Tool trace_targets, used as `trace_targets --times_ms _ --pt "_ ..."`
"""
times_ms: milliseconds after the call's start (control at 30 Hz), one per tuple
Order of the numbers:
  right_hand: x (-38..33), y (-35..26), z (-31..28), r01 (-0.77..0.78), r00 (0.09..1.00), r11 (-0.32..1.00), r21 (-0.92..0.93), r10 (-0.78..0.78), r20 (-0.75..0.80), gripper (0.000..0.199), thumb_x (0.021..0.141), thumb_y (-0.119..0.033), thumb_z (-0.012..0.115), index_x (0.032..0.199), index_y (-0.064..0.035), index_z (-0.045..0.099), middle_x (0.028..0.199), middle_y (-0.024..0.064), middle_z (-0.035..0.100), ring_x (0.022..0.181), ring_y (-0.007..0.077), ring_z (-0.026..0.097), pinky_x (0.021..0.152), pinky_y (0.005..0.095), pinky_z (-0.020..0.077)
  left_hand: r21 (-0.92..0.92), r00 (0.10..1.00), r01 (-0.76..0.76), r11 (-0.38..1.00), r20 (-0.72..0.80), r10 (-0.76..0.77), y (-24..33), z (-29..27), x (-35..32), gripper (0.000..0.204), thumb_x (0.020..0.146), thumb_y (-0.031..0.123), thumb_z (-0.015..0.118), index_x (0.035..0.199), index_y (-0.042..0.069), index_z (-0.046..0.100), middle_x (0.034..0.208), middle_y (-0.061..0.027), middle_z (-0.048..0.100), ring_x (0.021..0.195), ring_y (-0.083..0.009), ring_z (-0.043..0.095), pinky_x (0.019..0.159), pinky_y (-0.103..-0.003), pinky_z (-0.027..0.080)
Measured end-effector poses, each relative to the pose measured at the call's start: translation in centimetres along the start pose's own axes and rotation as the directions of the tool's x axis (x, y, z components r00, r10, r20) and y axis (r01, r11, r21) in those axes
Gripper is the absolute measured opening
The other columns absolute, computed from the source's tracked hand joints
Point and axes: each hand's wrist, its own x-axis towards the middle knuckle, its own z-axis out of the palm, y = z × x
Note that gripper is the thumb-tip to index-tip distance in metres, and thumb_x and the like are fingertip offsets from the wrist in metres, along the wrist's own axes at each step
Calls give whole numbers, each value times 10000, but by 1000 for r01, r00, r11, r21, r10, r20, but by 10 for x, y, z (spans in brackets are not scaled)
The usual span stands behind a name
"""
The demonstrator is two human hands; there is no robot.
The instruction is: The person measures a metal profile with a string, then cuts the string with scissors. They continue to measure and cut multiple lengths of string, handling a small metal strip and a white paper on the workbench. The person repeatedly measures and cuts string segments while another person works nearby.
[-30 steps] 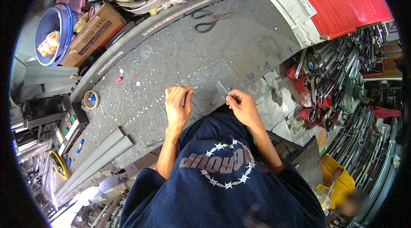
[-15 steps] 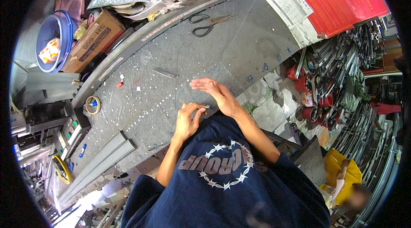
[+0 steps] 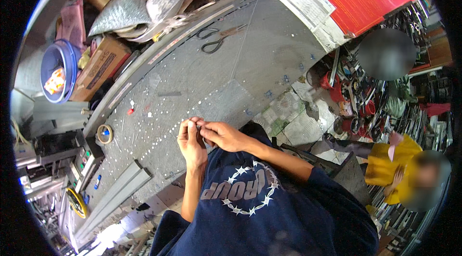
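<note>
My left hand and my right hand meet just in front of my dark blue shirt, over the near edge of the grey worktop. Both are closed, thumbs and fingertips pressed together around something small that the fingers mostly hide. Beyond them on the worktop lie a short grey strip and a pair of black-handled scissors. White crumbs are scattered to the left of my hands.
A tape roll and a long grey metal profile lie at left. Behind the raised rim stand a cardboard box and blue basins. A person in yellow is at right, near racks of metal bars.
My right hand, spread out before, has come down and left to meet my left hand and closed. The small bluish piece in my left fingers is now hidden. A person in yellow shows more fully.
</note>
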Motion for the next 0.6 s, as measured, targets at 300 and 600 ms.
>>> trace_targets --times_ms 300,600 --pt "-13 17 -23 37 987 991 -125 -56 -151 317 1078 -275 543 939 1 615 710 87 630 630 191 584 603 379 472 -186 968 250 950 58 -243 -13 16 3 159 1092 262 544 1124 127 623 985 -8 670 1201 -226 620 854 -345 564" --pt "-33 26 -36 -16 957 971 -240 -55 -284 285 1088 -243 526 989 10 612 739 95 657 663 175 607 635 397 494 -223 923 381 897 143 -357 -20 21 22 195 1049 331 631 1113 147 634 969 27 656 1022 -182 647 969 -365 504"
